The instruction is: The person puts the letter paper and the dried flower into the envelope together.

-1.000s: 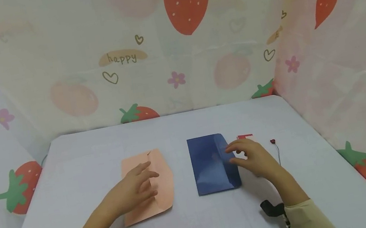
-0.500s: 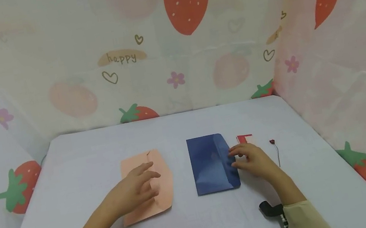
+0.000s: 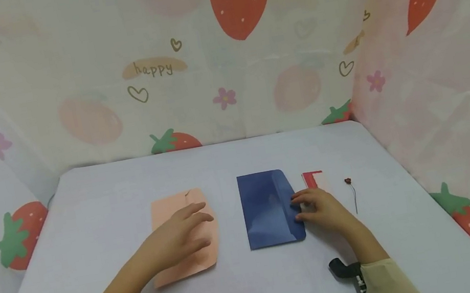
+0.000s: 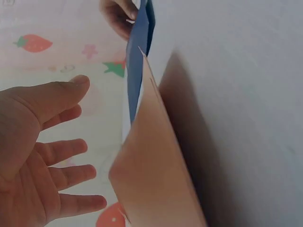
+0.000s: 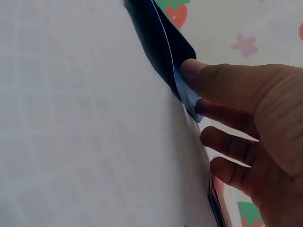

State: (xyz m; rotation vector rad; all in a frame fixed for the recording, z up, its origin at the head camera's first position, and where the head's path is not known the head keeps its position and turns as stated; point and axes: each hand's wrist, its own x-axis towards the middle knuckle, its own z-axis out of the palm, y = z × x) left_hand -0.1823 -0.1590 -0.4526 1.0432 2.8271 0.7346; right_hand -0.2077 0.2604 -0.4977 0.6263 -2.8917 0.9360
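A peach envelope (image 3: 185, 268) lies on the left of the white table, its flap side pointing right. Over it hovers my left hand (image 3: 178, 239), fingers spread and relaxed, holding nothing; the left wrist view shows a gap between hand and paper. To the right lies a dark blue envelope (image 3: 264, 209) with its flap (image 5: 184, 49) on the right side, lifted a little. My right hand (image 3: 320, 209) is at that flap. Its thumb and index fingertips (image 5: 201, 106) touch the flap near its edge, standing apart from each other, while the other fingers are loosely bent.
Beyond my right hand lies a red and white card-like piece (image 3: 314, 179), partly covered by the hand. Right of it is a small dark red flower on a thin stem (image 3: 354, 196). Strawberry-printed cloth (image 3: 221, 66) surrounds the white table (image 3: 258, 287).
My right hand has shifted slightly left and lower, onto the blue flap, uncovering more of the red and white piece. My left hand has moved slightly right over the peach envelope.
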